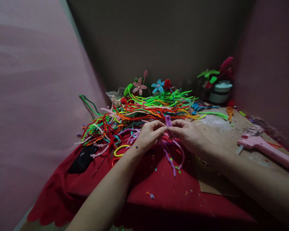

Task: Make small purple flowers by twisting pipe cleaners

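Observation:
Both of my hands meet over the front of the table, pinching one purple pipe cleaner [168,121]. Its upper part stands up as a small, tightly formed petal shape between the fingertips. Loose purple ends dangle below toward the cloth. My left hand [151,132] is closed on it from the left, thumb against fingers. From the right, my right hand [188,134] grips it the same way. Just behind lies a large heap of pipe cleaners [144,110] in green, red, orange, white and other colours. The exact fingertip contact is partly hidden.
A pink hot glue gun [267,147] rests on a cardboard sheet [216,130] at right. Scissors with a yellow handle [121,150] and a black phone [83,159] lie left on the red cloth [149,183]. Finished flowers [158,86] and a lidded jar [220,93] stand behind.

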Demonstrator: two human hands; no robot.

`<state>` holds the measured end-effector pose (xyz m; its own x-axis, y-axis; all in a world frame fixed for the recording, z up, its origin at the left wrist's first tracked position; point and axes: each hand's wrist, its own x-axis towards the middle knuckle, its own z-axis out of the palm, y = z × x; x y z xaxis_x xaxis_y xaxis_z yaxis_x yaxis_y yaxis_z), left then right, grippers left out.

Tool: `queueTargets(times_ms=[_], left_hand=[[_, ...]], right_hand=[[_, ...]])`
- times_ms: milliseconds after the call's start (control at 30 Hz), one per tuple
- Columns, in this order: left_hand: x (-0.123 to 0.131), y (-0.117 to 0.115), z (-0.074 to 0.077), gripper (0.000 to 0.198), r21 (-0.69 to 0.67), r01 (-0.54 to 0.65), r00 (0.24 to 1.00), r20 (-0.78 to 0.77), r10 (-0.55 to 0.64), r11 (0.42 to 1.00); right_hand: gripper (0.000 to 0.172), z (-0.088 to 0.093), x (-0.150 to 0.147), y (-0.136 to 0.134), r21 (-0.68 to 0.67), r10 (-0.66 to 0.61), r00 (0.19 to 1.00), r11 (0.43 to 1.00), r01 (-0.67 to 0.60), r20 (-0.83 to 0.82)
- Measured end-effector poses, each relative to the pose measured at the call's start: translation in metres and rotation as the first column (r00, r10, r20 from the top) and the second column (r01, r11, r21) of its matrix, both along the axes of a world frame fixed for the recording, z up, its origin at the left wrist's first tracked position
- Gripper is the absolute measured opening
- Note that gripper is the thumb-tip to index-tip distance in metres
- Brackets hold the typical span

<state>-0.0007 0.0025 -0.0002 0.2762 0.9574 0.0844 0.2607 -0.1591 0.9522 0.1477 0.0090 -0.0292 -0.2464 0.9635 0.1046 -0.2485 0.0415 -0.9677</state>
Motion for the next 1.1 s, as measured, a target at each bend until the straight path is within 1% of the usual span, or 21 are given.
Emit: queueTargets(times_ms=[67, 167, 267, 367, 467, 567, 700, 733, 800, 867, 933, 1000, 1100], left_hand=[[0.001, -0.001, -0.001, 0.023, 0.02, -0.013, 1.0, -0.02, 0.014, 1.0], [0.003, 0.0, -0.005, 0.02, 0.065, -0.042, 0.999, -0.002, 0.042, 0.997], [0.005, 0.001, -0.01, 0.017, 0.07, -0.054, 0.998, 0.024, 0.053, 0.996], [0.006, 0.002, -0.015, 0.017, 0.073, -0.06, 0.998, 0.039, 0.057, 0.996], [0.008, 0.004, -0.02, 0.019, 0.092, -0.061, 0.996, 0.076, 0.054, 0.994], [0.009, 0.005, -0.025, 0.02, 0.124, -0.076, 0.986, 0.16, 0.055, 0.989], [0.01, 0.004, -0.028, 0.021, 0.143, -0.024, 0.973, 0.231, -0.01, 0.99], [0.01, 0.004, -0.028, 0.02, 0.146, -0.029, 0.972, 0.235, -0.007, 0.989], [0.01, 0.003, -0.028, 0.016, 0.164, -0.09, 0.969, 0.244, 0.048, 0.982], [0.01, 0.002, -0.027, 0.013, 0.175, -0.163, 0.957, 0.266, 0.113, 0.971], [0.011, 0.001, -0.025, 0.012, 0.165, -0.205, 0.946, 0.285, 0.152, 0.965], [0.011, 0.0, -0.024, 0.012, 0.145, -0.219, 0.938, 0.302, 0.168, 0.965], [0.011, 0.0, -0.023, 0.015, 0.094, -0.206, 0.929, 0.33, 0.165, 0.974]], right_hand=[[0.013, -0.001, 0.001, 0.0, 0.018, -0.016, 0.999, 1.0, 0.015, 0.045], [0.014, -0.004, 0.001, 0.0, 0.037, -0.051, 0.995, 0.998, 0.048, 0.088], [0.013, -0.008, 0.001, 0.001, 0.057, -0.075, 0.991, 0.996, 0.07, 0.106], [0.012, -0.01, 0.001, 0.001, 0.037, -0.096, 0.988, 0.995, 0.092, 0.121], [0.012, -0.008, 0.001, -0.001, 0.006, -0.115, 0.985, 0.993, 0.115, 0.125], [0.014, -0.004, 0.002, -0.004, 0.029, -0.126, 0.979, 0.992, 0.123, 0.163], [0.016, 0.001, -0.001, -0.009, 0.067, -0.144, 0.968, 0.989, 0.133, 0.205], [0.016, 0.003, -0.002, -0.01, 0.071, -0.148, 0.966, 0.988, 0.136, 0.211], [0.018, 0.004, -0.005, -0.011, 0.06, -0.151, 0.966, 0.988, 0.142, 0.209], [0.02, 0.005, -0.008, -0.011, 0.034, -0.133, 0.974, 0.991, 0.129, 0.185], [0.021, 0.005, -0.01, -0.011, 0.009, -0.085, 0.983, 0.996, 0.085, 0.162], [0.02, 0.005, -0.011, -0.011, -0.021, -0.026, 0.989, 0.999, 0.03, 0.148], [0.021, 0.003, -0.012, -0.011, -0.075, 0.05, 0.988, 0.996, -0.04, 0.143]])
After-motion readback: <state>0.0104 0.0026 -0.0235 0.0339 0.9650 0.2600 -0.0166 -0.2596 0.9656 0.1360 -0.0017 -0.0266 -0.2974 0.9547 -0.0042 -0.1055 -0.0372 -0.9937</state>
